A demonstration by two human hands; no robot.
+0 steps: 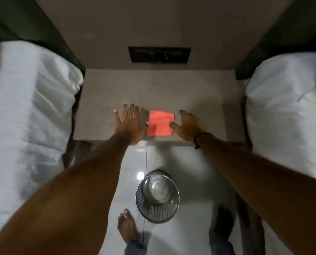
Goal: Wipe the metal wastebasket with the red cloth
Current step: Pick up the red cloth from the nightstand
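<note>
A folded red cloth (160, 123) lies flat on the grey nightstand (199, 100), near its front edge. My left hand (130, 124) is spread open just left of the cloth, its thumb at the cloth's left edge. On the other side, my right hand (187, 126) hovers open, with the thumb tip touching the cloth's right edge. Neither hand grips the cloth. The metal wastebasket (157, 196) stands upright on the white floor below, between my forearms, open top towards me, with nothing visible inside it.
Two beds with white bedding flank the nightstand, one at the left (24, 116) and one at the right (289, 111). A dark switch panel (159, 54) sits on the wall behind. My bare feet (127, 227) stand on the glossy tiled floor beside the wastebasket.
</note>
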